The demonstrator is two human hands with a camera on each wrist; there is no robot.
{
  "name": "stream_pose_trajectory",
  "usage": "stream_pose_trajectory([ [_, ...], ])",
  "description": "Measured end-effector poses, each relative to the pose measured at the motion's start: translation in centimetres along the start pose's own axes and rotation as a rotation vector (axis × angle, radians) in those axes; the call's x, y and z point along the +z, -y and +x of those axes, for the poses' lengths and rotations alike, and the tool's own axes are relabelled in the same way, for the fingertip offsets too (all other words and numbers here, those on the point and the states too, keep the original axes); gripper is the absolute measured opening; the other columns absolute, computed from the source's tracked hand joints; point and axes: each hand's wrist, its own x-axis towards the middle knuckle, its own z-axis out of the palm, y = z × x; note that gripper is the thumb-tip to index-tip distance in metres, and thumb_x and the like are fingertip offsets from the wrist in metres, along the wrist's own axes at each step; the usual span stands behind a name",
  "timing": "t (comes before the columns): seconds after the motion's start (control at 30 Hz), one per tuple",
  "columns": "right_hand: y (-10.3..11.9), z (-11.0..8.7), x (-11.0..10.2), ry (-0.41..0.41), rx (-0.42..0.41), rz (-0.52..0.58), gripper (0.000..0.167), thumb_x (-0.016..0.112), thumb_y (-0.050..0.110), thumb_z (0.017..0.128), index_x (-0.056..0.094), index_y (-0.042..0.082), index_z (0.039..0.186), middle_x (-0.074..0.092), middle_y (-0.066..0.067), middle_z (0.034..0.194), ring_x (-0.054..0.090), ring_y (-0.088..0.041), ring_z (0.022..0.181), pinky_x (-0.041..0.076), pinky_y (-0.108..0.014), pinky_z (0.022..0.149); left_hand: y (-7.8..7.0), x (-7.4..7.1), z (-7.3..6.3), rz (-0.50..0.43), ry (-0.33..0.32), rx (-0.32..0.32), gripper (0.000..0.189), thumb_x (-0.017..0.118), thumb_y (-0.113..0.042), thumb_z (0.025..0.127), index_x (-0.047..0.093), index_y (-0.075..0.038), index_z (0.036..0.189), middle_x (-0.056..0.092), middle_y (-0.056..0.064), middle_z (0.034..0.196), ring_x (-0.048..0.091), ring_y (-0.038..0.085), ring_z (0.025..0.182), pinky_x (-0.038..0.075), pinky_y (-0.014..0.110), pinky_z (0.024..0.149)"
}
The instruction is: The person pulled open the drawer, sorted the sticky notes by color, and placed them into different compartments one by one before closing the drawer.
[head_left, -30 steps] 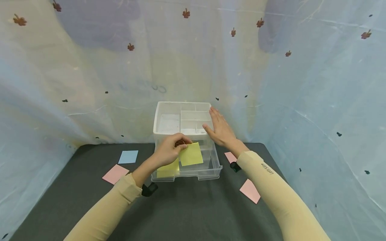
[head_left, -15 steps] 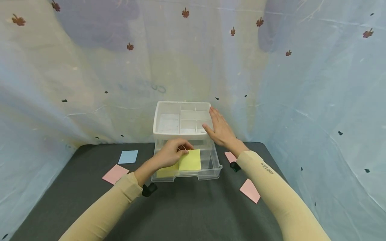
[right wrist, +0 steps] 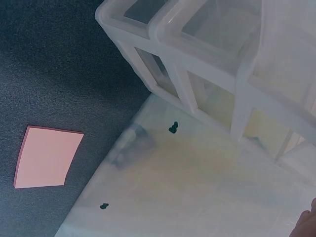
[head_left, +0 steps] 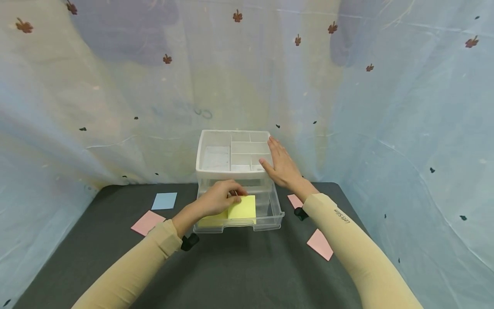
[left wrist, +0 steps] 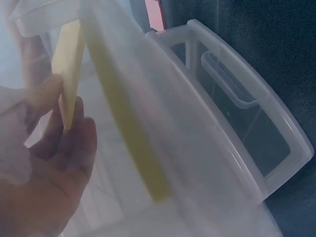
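Observation:
A yellow sticky note pad (head_left: pixel 244 208) is pinched between the thumb and fingers of my left hand (head_left: pixel 219 198), inside the pulled-out clear drawer (head_left: pixel 268 224). In the left wrist view the held pad (left wrist: pixel 71 64) stands on edge, apart from a second yellow pad (left wrist: pixel 129 128) that lies along the drawer front. The drawer belongs to a white-topped organizer (head_left: pixel 216 159) with a divided top tray. My right hand (head_left: pixel 283 166), fingers straight, rests at the organizer's right upper edge. Only a bit of that hand (right wrist: pixel 305 224) shows in the right wrist view.
On the black table (head_left: pixel 231 274), a blue pad (head_left: pixel 164 201) and a pink pad (head_left: pixel 148 222) lie left of the organizer. Two more pink pads, one nearer (head_left: pixel 320 244) and one farther (head_left: pixel 295 201), lie to the right. A patterned curtain (head_left: pixel 239 86) hangs close behind.
My left hand has lowered the yellow pad into the drawer, moving down and slightly left, and the pad now sits straighter. The right hand has stayed in place.

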Motion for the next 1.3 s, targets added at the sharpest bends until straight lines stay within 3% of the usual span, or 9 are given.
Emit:
stream_pose_trajectory([
  [0.57,0.28,0.08,-0.10,0.002,0.007,-0.003,0.080,0.040,0.050,0.109,0.011,0.003,0.167,0.007,-0.009,0.175,0.006,-0.028,0.161,0.008,-0.045,0.130,-0.23,0.04,-0.18,0.189,0.110,-0.006,0.032,0.079,-0.010,0.094,0.075,-0.009,0.126,0.072,0.003,0.116,0.065,0.022,0.104,0.055,0.042,0.093],
  [1.0,0.21,0.04,-0.12,-0.014,-0.021,0.001,0.079,0.042,0.049,0.109,0.012,0.002,0.167,0.009,-0.012,0.175,0.009,-0.030,0.161,0.010,-0.047,0.130,-0.55,-0.02,-0.35,0.186,0.122,-0.044,0.033,0.078,-0.010,0.094,0.074,-0.010,0.127,0.070,0.004,0.118,0.066,0.022,0.103,0.057,0.041,0.090],
  [1.3,0.02,-0.04,-0.03,-0.001,-0.011,-0.004,0.079,0.040,0.049,0.110,0.011,0.002,0.167,0.006,-0.011,0.175,0.007,-0.030,0.161,0.009,-0.046,0.130,-0.34,0.00,-0.47,0.151,0.085,-0.002,0.032,0.075,-0.019,0.098,0.074,-0.010,0.129,0.069,0.004,0.118,0.064,0.022,0.104,0.056,0.040,0.090],
])
